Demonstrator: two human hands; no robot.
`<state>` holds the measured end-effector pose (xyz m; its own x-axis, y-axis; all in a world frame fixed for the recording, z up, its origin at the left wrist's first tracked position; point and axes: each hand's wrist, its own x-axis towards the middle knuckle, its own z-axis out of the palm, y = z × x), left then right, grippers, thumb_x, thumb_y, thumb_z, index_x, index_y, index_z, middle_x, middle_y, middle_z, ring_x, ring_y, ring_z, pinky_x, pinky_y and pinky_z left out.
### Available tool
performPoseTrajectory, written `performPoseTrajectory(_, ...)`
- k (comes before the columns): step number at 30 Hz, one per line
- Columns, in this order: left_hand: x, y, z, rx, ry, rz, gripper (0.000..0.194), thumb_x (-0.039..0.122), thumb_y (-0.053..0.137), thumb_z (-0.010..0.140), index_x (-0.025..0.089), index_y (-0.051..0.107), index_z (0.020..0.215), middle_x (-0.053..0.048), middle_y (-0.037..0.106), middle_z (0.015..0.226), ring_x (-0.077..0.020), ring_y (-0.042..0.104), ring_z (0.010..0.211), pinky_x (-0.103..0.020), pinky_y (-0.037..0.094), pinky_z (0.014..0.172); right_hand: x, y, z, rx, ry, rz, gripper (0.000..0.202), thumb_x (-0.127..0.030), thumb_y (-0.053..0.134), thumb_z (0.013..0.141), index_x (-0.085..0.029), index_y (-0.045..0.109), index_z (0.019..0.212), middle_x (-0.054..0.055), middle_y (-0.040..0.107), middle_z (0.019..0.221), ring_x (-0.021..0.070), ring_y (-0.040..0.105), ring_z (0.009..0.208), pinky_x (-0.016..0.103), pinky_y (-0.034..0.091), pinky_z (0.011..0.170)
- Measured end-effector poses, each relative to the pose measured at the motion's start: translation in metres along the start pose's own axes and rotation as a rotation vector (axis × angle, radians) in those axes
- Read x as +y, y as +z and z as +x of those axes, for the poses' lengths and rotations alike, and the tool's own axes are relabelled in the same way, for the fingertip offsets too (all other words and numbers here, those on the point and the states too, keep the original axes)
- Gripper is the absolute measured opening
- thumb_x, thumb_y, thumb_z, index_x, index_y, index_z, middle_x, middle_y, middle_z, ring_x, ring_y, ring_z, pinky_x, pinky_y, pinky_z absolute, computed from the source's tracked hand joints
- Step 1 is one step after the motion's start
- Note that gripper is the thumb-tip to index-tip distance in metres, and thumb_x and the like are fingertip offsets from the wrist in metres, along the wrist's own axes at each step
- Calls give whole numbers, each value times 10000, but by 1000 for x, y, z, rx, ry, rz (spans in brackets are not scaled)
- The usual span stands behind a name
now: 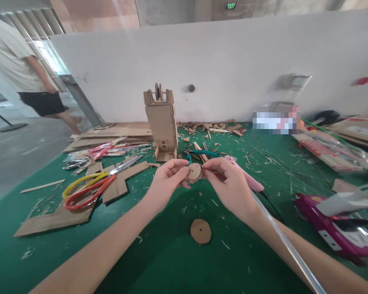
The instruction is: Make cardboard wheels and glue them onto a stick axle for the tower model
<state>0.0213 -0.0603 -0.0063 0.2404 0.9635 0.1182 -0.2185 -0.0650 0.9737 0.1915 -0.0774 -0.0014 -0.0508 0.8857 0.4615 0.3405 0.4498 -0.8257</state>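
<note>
A small round cardboard disc (194,173) is held up between both hands over the green table. My left hand (167,181) pinches its left edge with thumb and fingers. On the disc's right edge, my right hand (228,183) closes thumb and fingertips. A second, larger cardboard disc (200,231) with a small dark hole at its centre lies flat on the table below the hands. Behind them stands an upright cardboard tower (162,126) with small discs on a stick across its top. Teal-handled pliers (205,153) lie just beyond my fingertips.
Scissors (87,190) with yellow and red handles lie on cardboard scraps (61,216) at left. A pink glue gun (248,175) is beside my right hand. A magenta power strip (328,224) sits at right. At the far left, a person (27,69) stands beyond the table.
</note>
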Motion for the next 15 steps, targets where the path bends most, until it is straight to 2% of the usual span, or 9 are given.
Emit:
performPoseTrajectory(3,0,-4,5,42,-59,-124,257,300,735,751,149,671,950,-67,681,881,-135,617,738,-242,510,572,-1,-2,2,-42,-14,-183,120,-226,554,873,-223,594,986,66,686,998,212,665,899,340,547,714)
performPoseTrajectory(5,-2,-7,7,88,-51,-120,264,297,738,745,157,692,964,-67,684,908,-131,614,753,-232,504,571,-1,-9,2,-134,-27,-374,126,-220,579,843,-218,598,967,65,691,938,220,662,829,330,520,642)
performPoseTrajectory(7,-4,-10,10,150,-37,-85,269,308,732,749,161,698,971,-62,683,917,-126,614,758,-232,507,584,-1,-21,0,-351,-17,-536,29,-246,615,818,-226,616,839,28,676,738,201,632,640,307,455,531)
performPoseTrajectory(9,-6,-12,11,208,-29,-61,282,319,733,742,157,695,970,-61,680,929,-127,620,771,-244,523,611,-1,-37,-5,-578,20,-619,162,-309,650,801,-233,604,665,1,616,564,174,562,479,290,371,446)
performPoseTrajectory(10,-7,-12,12,228,-28,-55,290,321,737,736,154,691,967,-62,679,934,-131,624,779,-257,534,629,-1,-46,-7,-619,38,-662,266,-355,652,801,-231,577,578,7,590,518,169,538,440,291,342,428)
performPoseTrajectory(12,-8,-12,12,249,-18,-47,303,318,743,726,146,681,967,-60,674,925,-143,634,796,-290,557,668,2,-62,-12,-572,110,-792,469,-494,593,829,-226,498,455,29,541,455,164,483,371,303,311,412)
performPoseTrajectory(14,-8,-11,11,238,-5,-32,315,316,733,735,139,671,989,-62,668,926,-156,643,819,-320,573,705,6,-74,-14,-425,205,-953,567,-650,514,815,-230,487,435,44,491,408,177,440,330,326,321,421)
performPoseTrajectory(15,-8,-10,11,229,2,-17,320,315,725,745,136,666,1003,-66,667,939,-163,646,834,-329,577,720,8,-79,-14,-315,212,-987,567,-699,493,795,-228,536,482,44,474,395,196,447,334,346,345,441)
